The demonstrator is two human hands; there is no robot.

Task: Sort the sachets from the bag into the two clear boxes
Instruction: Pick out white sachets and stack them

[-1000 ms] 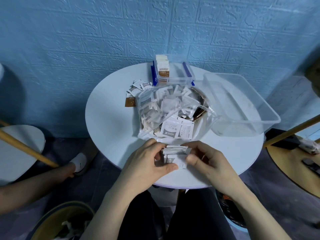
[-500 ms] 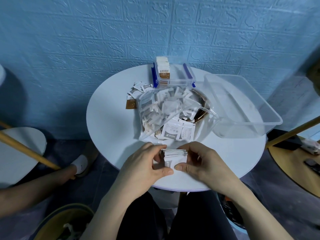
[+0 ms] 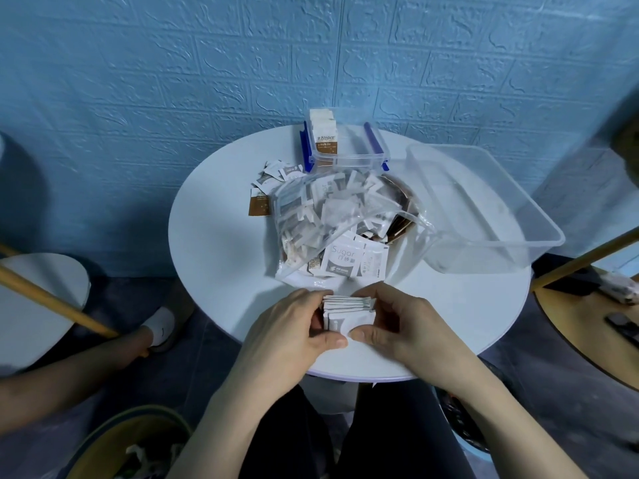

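Observation:
A stack of white sachets (image 3: 349, 314) stands on edge near the front of the round white table (image 3: 221, 257). My left hand (image 3: 294, 328) grips its left side and my right hand (image 3: 401, 323) grips its right side, thumbs meeting at the front. Behind them lies the clear bag (image 3: 332, 216), full of mixed white and brown sachets, with white sugar sachets (image 3: 344, 261) spilling from its mouth. A small clear box with blue clips (image 3: 359, 146) at the table's back holds upright brown-and-white sachets (image 3: 325, 136). A large clear box (image 3: 484, 209) stands at the right.
Loose sachets (image 3: 273, 181) lie on the table left of the small box. A second round table (image 3: 38, 305) and a wooden pole (image 3: 52, 302) are at the left, another person's arm (image 3: 69, 378) and shoe (image 3: 162, 328) below it. A wooden table (image 3: 594, 326) is at the right.
Both hands have squared up the sachet stack and raised it more upright between them. The bag and boxes have not moved.

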